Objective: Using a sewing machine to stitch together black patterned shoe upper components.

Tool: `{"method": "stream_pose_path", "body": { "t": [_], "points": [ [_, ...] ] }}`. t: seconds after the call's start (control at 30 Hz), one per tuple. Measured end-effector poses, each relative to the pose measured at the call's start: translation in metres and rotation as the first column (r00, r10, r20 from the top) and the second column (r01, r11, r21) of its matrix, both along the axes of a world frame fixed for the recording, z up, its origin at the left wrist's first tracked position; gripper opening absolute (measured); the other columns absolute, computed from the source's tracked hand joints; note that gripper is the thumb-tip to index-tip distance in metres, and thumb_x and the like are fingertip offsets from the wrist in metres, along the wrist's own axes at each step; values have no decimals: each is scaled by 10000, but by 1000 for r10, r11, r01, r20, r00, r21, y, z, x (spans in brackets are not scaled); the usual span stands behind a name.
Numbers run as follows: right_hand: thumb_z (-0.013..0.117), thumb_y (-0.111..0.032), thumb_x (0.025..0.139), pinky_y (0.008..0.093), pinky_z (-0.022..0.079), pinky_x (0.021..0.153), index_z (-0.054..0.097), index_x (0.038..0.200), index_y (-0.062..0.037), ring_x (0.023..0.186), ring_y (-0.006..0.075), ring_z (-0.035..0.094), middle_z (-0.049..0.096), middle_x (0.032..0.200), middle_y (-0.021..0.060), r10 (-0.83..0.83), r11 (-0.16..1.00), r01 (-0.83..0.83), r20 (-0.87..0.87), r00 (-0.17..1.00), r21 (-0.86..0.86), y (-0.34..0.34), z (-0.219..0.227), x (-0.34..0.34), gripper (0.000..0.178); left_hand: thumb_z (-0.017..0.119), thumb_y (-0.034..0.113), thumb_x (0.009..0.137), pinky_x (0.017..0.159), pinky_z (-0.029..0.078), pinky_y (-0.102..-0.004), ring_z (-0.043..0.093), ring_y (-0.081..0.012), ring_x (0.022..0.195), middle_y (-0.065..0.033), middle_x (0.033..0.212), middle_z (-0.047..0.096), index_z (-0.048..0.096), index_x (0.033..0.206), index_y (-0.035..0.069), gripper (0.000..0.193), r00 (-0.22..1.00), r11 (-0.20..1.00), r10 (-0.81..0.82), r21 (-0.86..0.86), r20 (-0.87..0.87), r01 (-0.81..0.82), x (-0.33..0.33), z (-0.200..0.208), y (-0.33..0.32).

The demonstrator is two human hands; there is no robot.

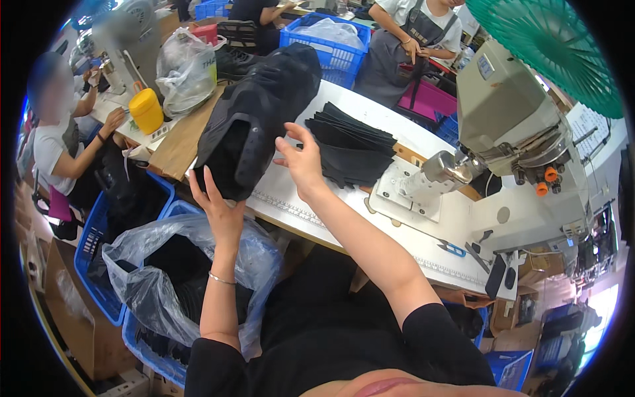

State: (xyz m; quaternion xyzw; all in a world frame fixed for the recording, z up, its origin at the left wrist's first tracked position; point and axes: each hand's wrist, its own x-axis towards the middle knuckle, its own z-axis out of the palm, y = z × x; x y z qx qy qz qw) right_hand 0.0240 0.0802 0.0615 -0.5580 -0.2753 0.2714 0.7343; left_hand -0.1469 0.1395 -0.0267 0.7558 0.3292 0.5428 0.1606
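A long row of black shoe uppers [254, 112], nested one into another, lies across the white table. My left hand [221, 212] is at its near end, fingers stretched out and spread against the black material; part of its thumb side is hidden. My right hand [301, 162] hovers just right of the row, fingers apart and slightly bent, with nothing in it. Beyond that hand, a fanned stack of flat black pieces [350, 145] rests on the table.
A sewing machine [509, 112] stands at the right, near blue thread snips [452, 249]. A ruler strip [291, 210] follows the table's front edge. Below left, a plastic-lined blue crate [159, 344] holds black pieces. A yellow container [145, 111] and plastic bag [188, 73] stand far left. Other people sit nearby.
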Motion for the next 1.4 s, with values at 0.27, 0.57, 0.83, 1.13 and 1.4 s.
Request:
{"method": "stream_pose_path", "body": {
  "t": [0.27, 0.57, 0.83, 1.13, 1.4],
  "points": [
    [571, -150, 1056, 244, 431, 584, 746, 1012, 63, 615, 112, 576, 656, 831, 106, 520, 676, -592, 286, 805, 439, -184, 114, -48, 279, 934, 159, 735, 1267, 203, -509, 167, -447, 1562, -256, 1686, 116, 214, 1632, 11, 1159, 987, 991, 134, -22, 88, -132, 8, -11, 2],
    [683, -530, 977, 284, 361, 570, 812, 996, 1, 676, 140, 475, 572, 818, 22, 590, 334, -784, 533, 607, 523, -228, 158, -29, 546, 871, 332, 852, 1263, 175, -551, 145, -457, 1569, -300, 1683, 157, 161, 1655, 21, 1116, 996, 992, 78, -94, -45, -82, 10, -36, 26],
    [831, -280, 923, 291, 418, 634, 792, 933, -50, 709, 166, 535, 637, 805, 18, 473, 531, -628, 416, 777, 568, -325, 136, -20, 234, 835, 532, 851, 1236, 257, -552, 251, -483, 1495, -333, 1623, 238, 214, 1616, -33, 1136, 985, 985, 158, 79, -71, -152, 17, -61, 78],
    [888, -183, 854, 285, 443, 595, 765, 900, -38, 710, 186, 609, 671, 845, 55, 58, 547, -283, 302, 952, 788, -424, 96, -51, 195, 821, 555, 860, 1066, 425, -520, 537, -381, 1311, -169, 1366, 607, 618, 1361, 25, 757, 952, 631, 269, 719, 150, -291, 47, 7, 6],
    [735, -156, 961, 337, 541, 757, 769, 901, -49, 855, 231, 706, 731, 899, 80, 197, 980, -192, 228, 953, -44, -524, 1, -46, 127, 571, 337, 1082, 1196, 333, -528, 359, -397, 1516, -205, 1656, 351, 490, 1555, 101, 534, 630, 677, -493, 191, -600, 711, 163, 24, -62]
  ]
}}
